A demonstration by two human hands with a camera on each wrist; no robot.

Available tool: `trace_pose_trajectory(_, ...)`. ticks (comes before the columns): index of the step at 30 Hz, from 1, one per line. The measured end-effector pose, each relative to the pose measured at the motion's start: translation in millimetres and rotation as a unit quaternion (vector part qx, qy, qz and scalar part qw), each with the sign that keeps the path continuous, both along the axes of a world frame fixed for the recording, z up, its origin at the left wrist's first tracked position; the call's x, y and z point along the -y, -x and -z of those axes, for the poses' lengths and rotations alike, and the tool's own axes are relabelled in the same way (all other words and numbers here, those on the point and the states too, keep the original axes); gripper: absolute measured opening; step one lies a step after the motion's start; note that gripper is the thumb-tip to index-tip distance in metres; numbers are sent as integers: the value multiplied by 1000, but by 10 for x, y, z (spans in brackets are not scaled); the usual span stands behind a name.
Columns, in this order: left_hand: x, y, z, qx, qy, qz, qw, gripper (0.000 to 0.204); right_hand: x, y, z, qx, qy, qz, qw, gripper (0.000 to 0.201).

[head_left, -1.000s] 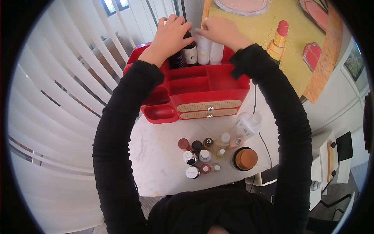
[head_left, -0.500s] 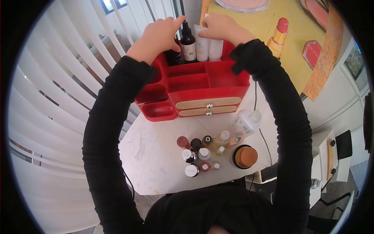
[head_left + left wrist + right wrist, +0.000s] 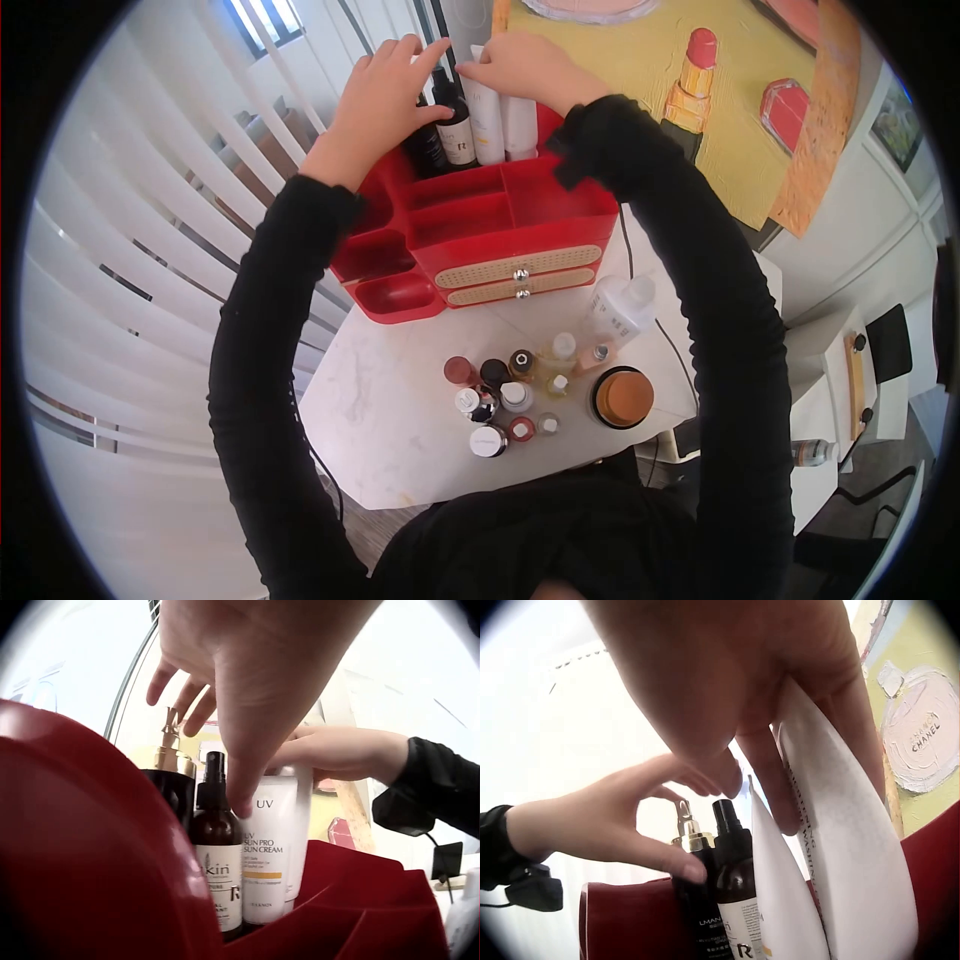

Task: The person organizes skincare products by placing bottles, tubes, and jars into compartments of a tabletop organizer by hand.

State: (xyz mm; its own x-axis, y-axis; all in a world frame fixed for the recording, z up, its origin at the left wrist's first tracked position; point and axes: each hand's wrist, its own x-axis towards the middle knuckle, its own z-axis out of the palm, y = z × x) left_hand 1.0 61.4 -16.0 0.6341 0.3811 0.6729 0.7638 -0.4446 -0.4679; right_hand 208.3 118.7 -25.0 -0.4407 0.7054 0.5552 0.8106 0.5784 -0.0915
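My left hand (image 3: 375, 105) spreads around the dark bottles at the organizer's left back. Its thumb reaches in front of the black gold-collared pump bottle (image 3: 697, 900), close to the brown spray bottle (image 3: 218, 862), with the other fingers extended beyond. My right hand (image 3: 535, 68) pinches the top of the white sunscreen tube (image 3: 264, 862) between thumb and finger. A second white tube (image 3: 855, 862) stands beside it, its upper end under the same hand. Bottles and tubes stand in the back compartment of the red organizer (image 3: 560, 205).
Several small cosmetic bottles and jars, including a white-lidded jar (image 3: 488, 440), stand on the marbled table (image 3: 370, 420). Near the right edge are a large clear bottle (image 3: 618, 308) and a brown-topped round container (image 3: 625, 398). White blinds (image 3: 130, 330) hang left; a lipstick painting (image 3: 740, 130) leans behind.
My left hand has moved left and lower, its fingers spreading away from the spray bottle's top. My right hand stays at the tube tops. The head view has shifted slightly.
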Motion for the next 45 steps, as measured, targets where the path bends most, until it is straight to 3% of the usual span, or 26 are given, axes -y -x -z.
trace_pose_trajectory(5,224,-265,-1,-33,11,93,995,49,79,8,-48,-84,12,-4,996,39)
trace_pose_trajectory(7,328,-401,97,15,105,8,994,50,21,-45,-57,-43,14,-48,998,34)
trace_pose_trajectory(10,250,-396,169,26,82,13,996,50,-131,-227,59,-102,-68,-89,988,30)
trace_pose_trajectory(11,232,-405,186,30,72,11,997,48,-123,-306,28,-98,-68,-88,989,30)
trace_pose_trajectory(13,186,-428,138,19,86,-16,996,45,-82,-461,-48,-83,2,-194,977,26)
trace_pose_trajectory(16,126,-501,100,5,105,-39,994,38,-14,-481,-39,-33,-53,-167,984,24)
trace_pose_trajectory(22,16,-614,58,-27,68,-7,997,24,61,-656,21,-55,-117,-94,987,25)
trace_pose_trajectory(25,-125,-644,46,-41,39,-18,998,16,91,-650,-33,-54,-70,-105,991,25)
trace_pose_trajectory(29,-216,-594,5,-61,29,-35,997,8,107,-537,27,-77,-83,-104,988,25)
trace_pose_trajectory(34,-182,-541,33,-47,54,-53,996,16,10,-574,79,-101,-63,-139,983,25)
trace_pose_trajectory(35,-157,-537,49,-23,58,-41,997,20,146,-596,47,-102,-63,-138,983,25)
trace_pose_trajectory(37,-68,-512,66,-7,23,-12,1000,23,532,-731,-27,-142,-178,-207,951,28)
trace_pose_trajectory(39,84,-477,61,12,-14,15,1000,26,931,-946,-100,-148,-94,-201,964,34)
trace_pose_trajectory(41,274,-447,44,46,15,58,997,25,1469,-1149,-42,-107,72,-163,978,32)
trace_pose_trajectory(43,486,-394,37,60,45,56,996,25,1932,-1271,192,-25,122,-157,980,34)
trace_pose_trajectory(45,676,-345,90,73,75,56,993,25,2251,-1350,530,93,95,-136,982,40)
